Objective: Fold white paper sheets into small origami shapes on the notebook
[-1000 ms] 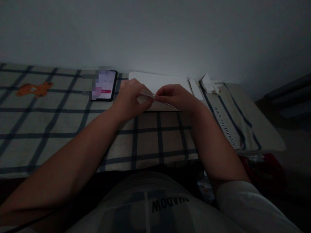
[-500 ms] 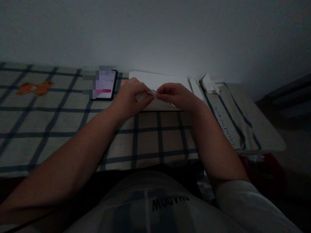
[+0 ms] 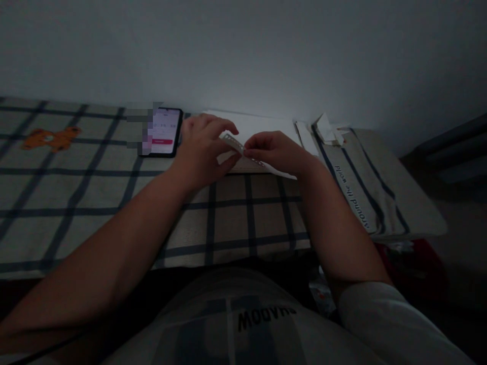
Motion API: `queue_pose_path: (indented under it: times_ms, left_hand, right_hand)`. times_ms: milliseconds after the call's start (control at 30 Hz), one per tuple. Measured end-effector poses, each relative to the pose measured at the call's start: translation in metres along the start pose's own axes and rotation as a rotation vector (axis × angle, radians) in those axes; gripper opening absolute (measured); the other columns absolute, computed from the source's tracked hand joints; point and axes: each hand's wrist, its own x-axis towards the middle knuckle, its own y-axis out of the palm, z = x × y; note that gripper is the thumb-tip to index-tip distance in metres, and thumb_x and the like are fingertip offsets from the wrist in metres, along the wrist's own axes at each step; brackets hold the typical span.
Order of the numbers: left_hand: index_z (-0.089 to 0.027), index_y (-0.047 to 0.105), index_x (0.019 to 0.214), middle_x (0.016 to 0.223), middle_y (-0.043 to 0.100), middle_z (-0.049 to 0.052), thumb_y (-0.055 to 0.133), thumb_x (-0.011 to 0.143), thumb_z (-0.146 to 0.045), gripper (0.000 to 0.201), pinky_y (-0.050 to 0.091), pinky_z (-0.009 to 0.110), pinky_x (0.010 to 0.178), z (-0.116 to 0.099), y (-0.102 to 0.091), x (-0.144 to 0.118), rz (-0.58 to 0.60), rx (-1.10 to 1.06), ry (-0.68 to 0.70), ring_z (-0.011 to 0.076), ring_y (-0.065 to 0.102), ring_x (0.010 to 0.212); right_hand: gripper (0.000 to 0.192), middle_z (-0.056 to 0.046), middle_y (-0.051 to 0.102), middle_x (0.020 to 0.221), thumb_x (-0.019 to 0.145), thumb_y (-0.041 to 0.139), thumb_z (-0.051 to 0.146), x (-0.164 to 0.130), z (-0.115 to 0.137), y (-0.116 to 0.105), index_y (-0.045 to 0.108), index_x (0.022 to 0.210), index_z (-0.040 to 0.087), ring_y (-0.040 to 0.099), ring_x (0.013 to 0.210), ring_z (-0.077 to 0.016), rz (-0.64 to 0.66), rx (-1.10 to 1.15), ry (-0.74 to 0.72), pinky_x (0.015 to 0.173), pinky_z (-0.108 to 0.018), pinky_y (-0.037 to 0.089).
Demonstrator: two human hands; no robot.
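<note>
A narrow white paper strip (image 3: 233, 141) with a row of small holes along it runs slantwise between my hands. My right hand (image 3: 279, 149) pinches it near the middle between thumb and fingertips, and its lower right part passes out below that hand. Beside the strip's upper left end is my left hand (image 3: 203, 147), with thumb and index finger spread apart. Whether its other fingers touch the strip I cannot tell. Under both hands lie white paper sheets (image 3: 262, 125), partly covered by them.
A phone (image 3: 165, 133) with a lit screen lies left of the sheets. An orange bear-shaped print (image 3: 51, 139) is farther left on the checked cloth (image 3: 232, 220). White paper strips (image 3: 306, 138) and crumpled paper scraps (image 3: 327, 131) lie to the right. A wall (image 3: 243, 56) stands behind.
My left thumb and index finger have parted, and the hand has shifted slightly left. More of the holed strip now shows on both sides of my right hand's pinch.
</note>
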Motion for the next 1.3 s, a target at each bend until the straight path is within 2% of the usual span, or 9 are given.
queue_pose_path:
  times_ms: [100,267,467,700,833,1033,1300]
  left_hand:
    - [-0.028,0.075,0.095,0.138,0.067,0.002,0.066,0.094,-0.040,0.015,0.034,0.056,0.104,-0.0019,0.0002,0.0000,-0.005,0.006,0.034,0.0331,0.053,0.129]
    - [-0.032,0.075,0.105,0.117,0.075,0.005,0.064,0.095,-0.040,0.017,0.037,0.055,0.104,-0.0028,0.0004,0.0022,0.021,-0.122,-0.073,0.0335,0.059,0.121]
    - [-0.032,0.075,0.100,0.104,0.076,0.005,0.062,0.095,-0.046,0.020,0.038,0.051,0.103,0.0014,0.0043,0.0029,0.045,-0.150,-0.114,0.0307,0.063,0.112]
    - [-0.030,0.076,0.099,0.099,0.077,0.005,0.062,0.095,-0.045,0.020,0.036,0.050,0.100,0.0004,0.0030,0.0040,0.066,-0.116,-0.086,0.0295,0.064,0.105]
    - [-0.031,0.074,0.095,0.099,0.076,0.003,0.062,0.093,-0.041,0.016,0.034,0.050,0.102,-0.0010,0.0020,0.0037,0.065,-0.145,-0.097,0.0297,0.063,0.109]
    - [-0.028,0.074,0.096,0.098,0.077,0.005,0.059,0.095,-0.043,0.021,0.037,0.048,0.094,0.0010,0.0016,0.0047,0.063,-0.143,-0.090,0.0291,0.064,0.104]
    - [-0.030,0.074,0.095,0.101,0.077,0.004,0.060,0.094,-0.042,0.018,0.035,0.050,0.097,0.0008,0.0011,0.0039,0.050,-0.104,-0.092,0.0303,0.063,0.107]
  right_hand:
    - [0.021,-0.001,0.066,0.082,0.091,0.068,0.037,0.0000,-0.0001,0.0006,0.071,0.091,0.017,0.054,0.079,-0.0150,0.000,-0.007,-0.011,0.074,-0.031,0.043]
    - [0.020,-0.001,0.063,0.079,0.091,0.069,0.038,0.0005,-0.0026,0.0009,0.071,0.092,0.018,0.051,0.077,-0.0150,-0.031,0.026,-0.013,0.071,-0.030,0.042]
    - [0.023,-0.001,0.063,0.079,0.090,0.069,0.040,0.0004,-0.0020,-0.0003,0.071,0.091,0.017,0.050,0.076,-0.0145,-0.019,0.038,0.000,0.067,-0.029,0.040]
    - [0.028,-0.002,0.064,0.080,0.088,0.071,0.043,0.0015,-0.0012,-0.0006,0.071,0.090,0.015,0.051,0.075,-0.0140,-0.003,0.037,-0.008,0.069,-0.029,0.040]
    - [0.030,-0.002,0.065,0.081,0.087,0.072,0.045,0.0026,-0.0037,0.0006,0.070,0.090,0.015,0.053,0.078,-0.0144,0.001,0.035,-0.027,0.071,-0.030,0.041]
    - [0.032,-0.003,0.066,0.084,0.088,0.070,0.048,0.0048,-0.0050,0.0005,0.069,0.090,0.017,0.054,0.084,-0.0160,-0.011,0.015,-0.086,0.076,-0.031,0.043]
    - [0.026,-0.002,0.066,0.080,0.088,0.070,0.042,0.0009,-0.0041,-0.0037,0.072,0.092,0.016,0.052,0.076,-0.0145,0.012,-0.004,0.014,0.070,-0.031,0.042]
